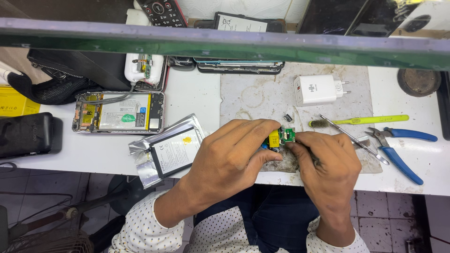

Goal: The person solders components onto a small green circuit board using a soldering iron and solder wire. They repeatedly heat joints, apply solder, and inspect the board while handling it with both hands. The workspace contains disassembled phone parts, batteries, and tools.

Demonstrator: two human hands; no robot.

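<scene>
Head view, looking down on a white table [201, 98] with a stained grey mat [262, 96] along its near edge. Left hand [229, 157] curled over the near edge of the table, fingers closed round a small green circuit board [283, 136] with a yellow part on it, pinched at its left side. Right hand [326, 164] just beside, also curled, fingertips touching the board's right and lower side; hard to tell whether anything thin sits in that grip. Board held just above the near edge of the mat, between both hands. On the mat toward the far edge, a white charger block [318, 90] with two pins pointing right; a tiny dark part [288, 117] lying near it. Right of the hands, metal tweezers [354, 139] lying slantwise, a yellow-green brush [358, 121] beyond them, and blue-handled pliers [398, 147] toward the right edge. Left of the hands, a flat battery [176, 151] on silver foil wrapping [140, 154] at the near edge. Further left, an opened phone [117, 112] with its insides showing, and a black case [28, 135] at the left edge. A green shelf edge [225, 44] across the far side, more phones beyond it.
</scene>
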